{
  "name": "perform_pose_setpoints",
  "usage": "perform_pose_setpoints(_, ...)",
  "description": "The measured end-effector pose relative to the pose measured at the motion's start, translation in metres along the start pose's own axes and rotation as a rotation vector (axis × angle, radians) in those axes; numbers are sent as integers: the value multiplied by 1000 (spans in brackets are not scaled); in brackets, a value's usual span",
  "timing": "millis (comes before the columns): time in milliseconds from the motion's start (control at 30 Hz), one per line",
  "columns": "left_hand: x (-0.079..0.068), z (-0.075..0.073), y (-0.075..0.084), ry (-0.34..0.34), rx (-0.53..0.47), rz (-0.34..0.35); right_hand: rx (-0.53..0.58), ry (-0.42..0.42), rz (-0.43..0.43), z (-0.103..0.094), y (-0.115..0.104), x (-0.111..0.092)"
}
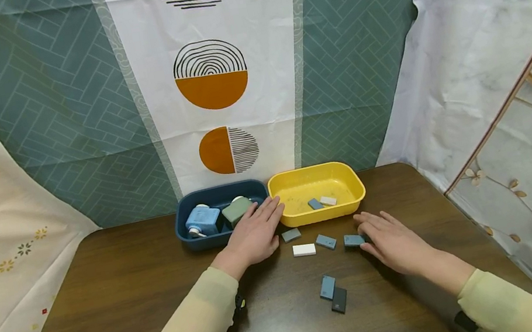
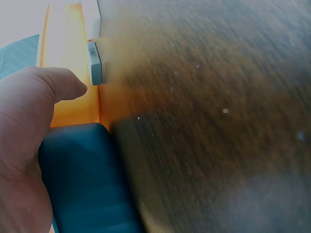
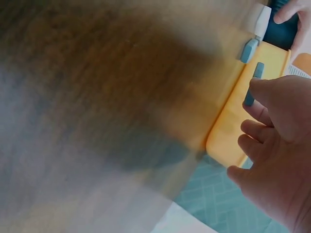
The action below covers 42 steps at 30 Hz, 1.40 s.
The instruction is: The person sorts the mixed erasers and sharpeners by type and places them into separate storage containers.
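My right hand [image 1: 396,242] pinches a small flat blue block [image 3: 259,71] between thumb and finger, just in front of the yellow tray [image 1: 325,214]. Its other fingers are bent loosely. My left hand [image 1: 254,233] reaches over the place where the dark blue tray [image 1: 189,245] meets the yellow one, fingers fairly straight and holding nothing. A grey block [image 1: 291,235], a white block [image 1: 304,250] and another blue block [image 1: 326,242] lie on the table between the hands. Inside the yellow tray are a blue block [image 1: 315,204] and a white block [image 1: 328,201].
Nearer on the brown table [image 1: 126,309], a blue block [image 1: 327,287] touches a black block [image 1: 339,300]. The dark blue tray holds a light blue bottle [image 1: 204,220] and a green bottle [image 1: 236,210]. A patterned cloth [image 1: 89,102] hangs behind the trays.
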<state>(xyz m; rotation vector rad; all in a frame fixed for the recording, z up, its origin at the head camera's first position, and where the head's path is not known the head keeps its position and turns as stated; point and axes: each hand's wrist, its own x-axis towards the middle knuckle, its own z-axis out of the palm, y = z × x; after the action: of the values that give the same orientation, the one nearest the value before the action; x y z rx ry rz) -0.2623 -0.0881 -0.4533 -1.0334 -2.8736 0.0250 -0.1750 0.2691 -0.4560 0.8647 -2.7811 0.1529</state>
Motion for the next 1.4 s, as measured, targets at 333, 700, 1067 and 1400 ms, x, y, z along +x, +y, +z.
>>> perform_pose_setpoints(333,0,-1,0,2,-4,-1,-10,52,-6,-14,0,6)
perform_pose_setpoints(700,1,-1,0,-1,-8,-3,-14,64,1,-21,2,16)
perform_pose_setpoints(1067,0,1,-1,7,-15,-4,-21,126,-18,-26,6,27)
perform_pose_setpoints(1400,1,2,-1,13,-12,6,-16,105,20,-27,7,38)
